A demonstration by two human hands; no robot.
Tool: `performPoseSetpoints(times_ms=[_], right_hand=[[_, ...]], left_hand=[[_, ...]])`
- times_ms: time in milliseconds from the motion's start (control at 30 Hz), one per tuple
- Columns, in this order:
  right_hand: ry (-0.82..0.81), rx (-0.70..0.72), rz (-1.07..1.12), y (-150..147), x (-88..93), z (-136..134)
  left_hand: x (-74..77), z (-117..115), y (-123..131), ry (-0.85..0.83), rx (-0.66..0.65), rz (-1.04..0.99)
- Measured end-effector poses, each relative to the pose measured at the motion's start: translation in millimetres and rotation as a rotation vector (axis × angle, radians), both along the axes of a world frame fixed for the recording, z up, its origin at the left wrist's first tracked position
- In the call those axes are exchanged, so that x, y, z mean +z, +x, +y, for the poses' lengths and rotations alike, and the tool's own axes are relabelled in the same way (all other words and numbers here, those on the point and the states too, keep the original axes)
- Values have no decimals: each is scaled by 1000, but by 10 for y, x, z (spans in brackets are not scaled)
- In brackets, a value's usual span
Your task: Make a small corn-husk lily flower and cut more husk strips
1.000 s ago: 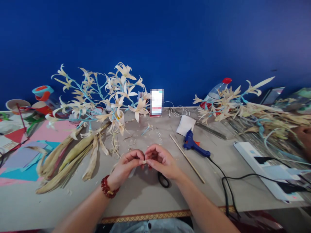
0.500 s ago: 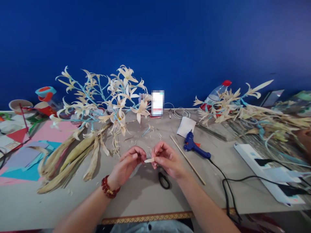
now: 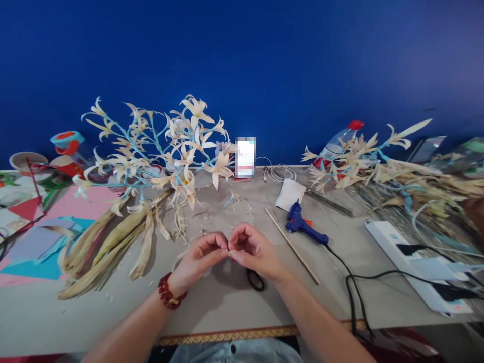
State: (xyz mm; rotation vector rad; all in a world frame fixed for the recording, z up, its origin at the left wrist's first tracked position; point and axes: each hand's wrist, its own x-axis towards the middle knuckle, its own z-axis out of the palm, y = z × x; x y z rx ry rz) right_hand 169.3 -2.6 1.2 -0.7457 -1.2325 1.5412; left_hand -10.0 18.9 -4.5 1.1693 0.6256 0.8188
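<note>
My left hand [image 3: 198,259] and my right hand [image 3: 255,254] meet fingertip to fingertip over the middle of the table, both closed in a pinch. Between them is a small pale strip of dried husk [image 3: 232,253], mostly covered by the fingers. A red beaded bracelet [image 3: 171,291] circles my left wrist. Beneath my right hand, a black scissor-like loop handle [image 3: 256,280] pokes out; the rest of that tool is hidden. A thin wooden stick [image 3: 293,247] lies to the right of my right hand.
Pale husk flowers [image 3: 185,156] on blue stems stand at the back left, with dried husks [image 3: 113,242] before them. To the right are a blue glue gun [image 3: 306,227], a white power strip [image 3: 401,267] with black cords, and more flowers [image 3: 363,156]. A lit phone [image 3: 245,157] leans at the back.
My left fingers have moved in from beside the husk strip and now pinch it together with my right fingers. The strip shows less than before.
</note>
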Motion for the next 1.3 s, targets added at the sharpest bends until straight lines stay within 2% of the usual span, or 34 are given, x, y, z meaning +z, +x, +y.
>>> performPoseSetpoints(times_ms=[67,200,333,400,467,600,733,833,967,1067,1167,1300], right_hand=[[-38,6,36,-10,-5,-1],[-169,67,271,-26,-20,29],[-220,41,448,15,-22,86],[-211,-6,439,33,-16,93],[-205,-28,336,26,-8,74],[-193,-14,175,-35,5,17],[-246,-29,251,-25,20,40],[-249,-168,333,46,42,100],[-220,-445,387,150,38,163],[-236,-590,400,212,0,201],[-254,-650,400,250,-21,225],[-278,-610,370,241,3,210]], left_hand=[[10,-9,8,-7,-13,-3],[35,-26,22,-67,-77,-85],[27,-5,0,-65,-29,-125],[16,11,-15,-52,-4,-123],[8,22,-23,-43,1,-105],[3,12,-20,-35,-20,-62],[1,-3,-16,-47,-32,-77],[5,19,-9,-12,34,-101],[36,72,11,177,206,76],[89,106,-9,322,286,273],[146,184,-50,469,307,475],[116,434,7,714,345,756]])
